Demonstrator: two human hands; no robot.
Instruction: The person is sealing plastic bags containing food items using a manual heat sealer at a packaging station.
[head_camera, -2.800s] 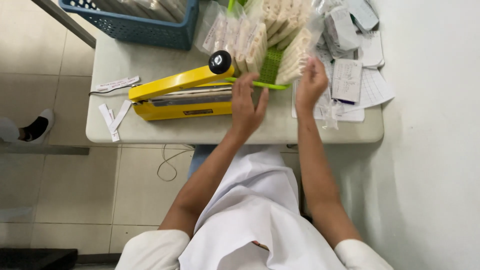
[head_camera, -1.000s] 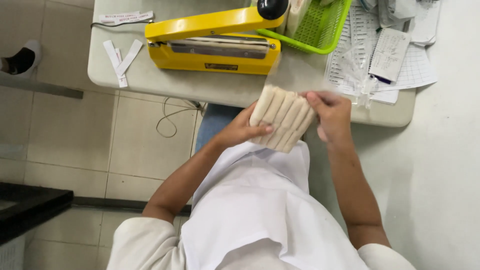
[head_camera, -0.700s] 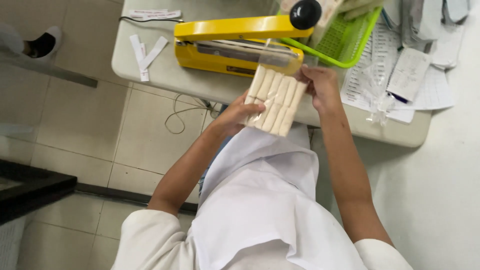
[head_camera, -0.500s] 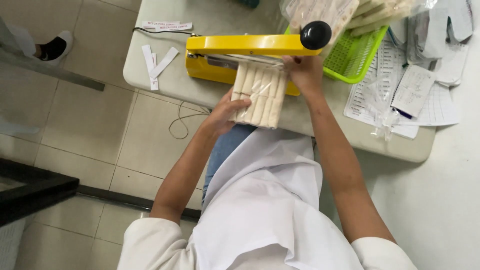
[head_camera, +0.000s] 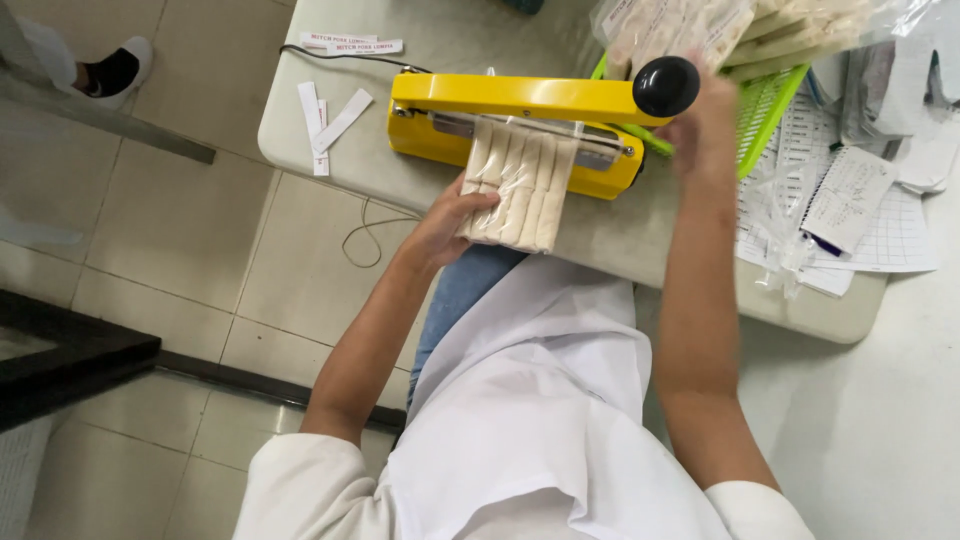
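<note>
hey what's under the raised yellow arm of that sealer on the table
The top edge of a clear pack of pale sticks lies across the sealer bar, steadied by the left hand. The arm hides the pack's very end.

Bagged sticks (head_camera: 520, 185) under yellow sealer (head_camera: 520, 125)

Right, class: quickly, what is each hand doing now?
Left hand: holding the clear packet of pale sticks.
Right hand: by the sealer's black knob; grip unclear.
</note>
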